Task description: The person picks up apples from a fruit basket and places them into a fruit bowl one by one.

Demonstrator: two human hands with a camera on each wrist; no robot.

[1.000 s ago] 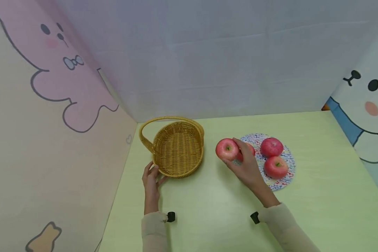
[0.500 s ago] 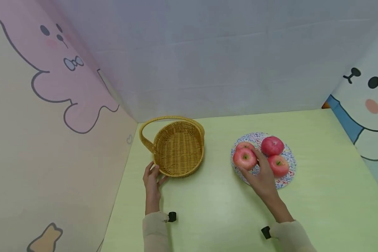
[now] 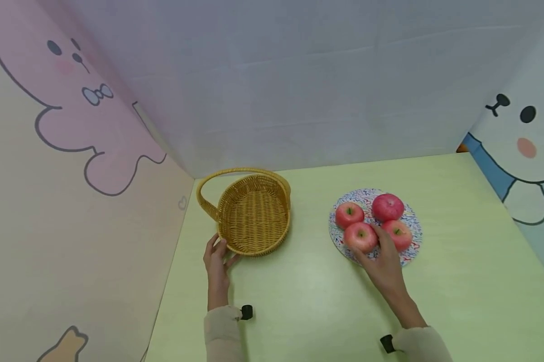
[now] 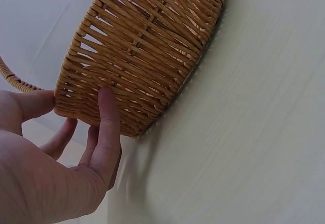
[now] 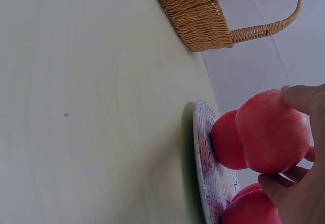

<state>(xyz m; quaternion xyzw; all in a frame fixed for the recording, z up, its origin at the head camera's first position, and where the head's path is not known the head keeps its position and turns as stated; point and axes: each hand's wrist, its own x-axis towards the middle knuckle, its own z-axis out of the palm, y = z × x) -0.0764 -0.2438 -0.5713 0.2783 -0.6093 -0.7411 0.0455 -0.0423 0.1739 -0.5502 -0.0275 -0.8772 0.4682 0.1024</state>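
My right hand (image 3: 385, 266) grips a red apple (image 3: 360, 237) between thumb and fingers over the near part of a patterned plate (image 3: 339, 246). In the right wrist view, this apple (image 5: 273, 131) appears raised off the plate and overlaps another apple (image 5: 227, 138). On the plate are an apple (image 3: 349, 215) at the left, a darker one (image 3: 388, 207) at the back and another (image 3: 397, 235) at the right. My left hand (image 3: 217, 269) touches the outside of a wicker basket (image 3: 253, 221), its spread fingers against the rim and wall (image 4: 137, 51).
The basket's hoop handle (image 3: 208, 198) leans toward the back left. A pale green tabletop (image 3: 299, 306) lies under everything. A grey-white cloth wall (image 3: 299, 100) rises behind it, and printed panels (image 3: 118, 251) stand at both sides.
My right hand has carried the apple from left of the plate rightward and toward me, over the plate. The left hand and basket have stayed in place.
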